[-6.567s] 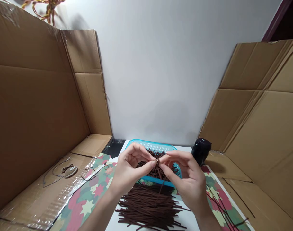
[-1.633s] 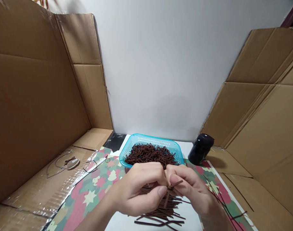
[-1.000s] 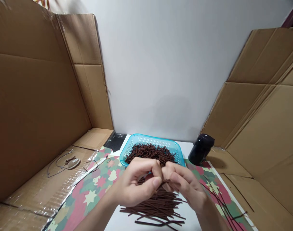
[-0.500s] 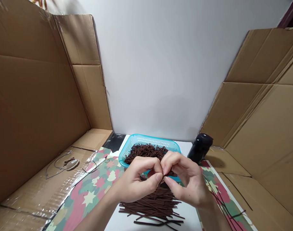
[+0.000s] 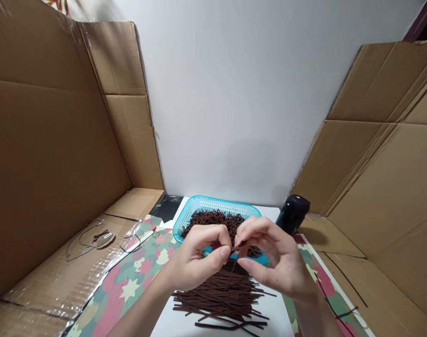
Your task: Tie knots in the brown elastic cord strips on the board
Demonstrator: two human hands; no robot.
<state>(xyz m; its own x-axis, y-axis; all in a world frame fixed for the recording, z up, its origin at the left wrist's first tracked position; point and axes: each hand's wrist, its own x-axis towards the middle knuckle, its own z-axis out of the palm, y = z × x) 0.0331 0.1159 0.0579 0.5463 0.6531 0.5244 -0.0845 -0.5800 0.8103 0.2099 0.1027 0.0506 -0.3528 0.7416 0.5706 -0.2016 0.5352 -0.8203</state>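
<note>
**Right hand's thumb and forefinger have parted over the pile**

Half a second ago, the tips of both hands met; now the right hand (image 5: 278, 262) has opened a gap between thumb and forefinger, and the left hand (image 5: 195, 260) has edged slightly leftward.

Nearest, a few loose strips (image 5: 234, 324) lie crossed at the front of the pile of brown strips (image 5: 224, 297), which rests on a white sheet (image 5: 278, 316) on the patterned table (image 5: 129, 290). Above the far part of this pile, the left fingers are pinched together on a thin brown strip (image 5: 240, 244). Its dark end shows at the right forefinger's tip; whether the right fingers grip it cannot be told.

Just beyond the hands stands a blue basket (image 5: 217, 199), holding a tangle of short brown pieces (image 5: 213, 220). A black object (image 5: 294, 213) stands to its right, apart from it. Well to the left, a pale oval object (image 5: 105, 240) lies on cardboard. Farthest back rises a white wall (image 5: 217, 93), flanked by cardboard panels (image 5: 361, 84).
</note>
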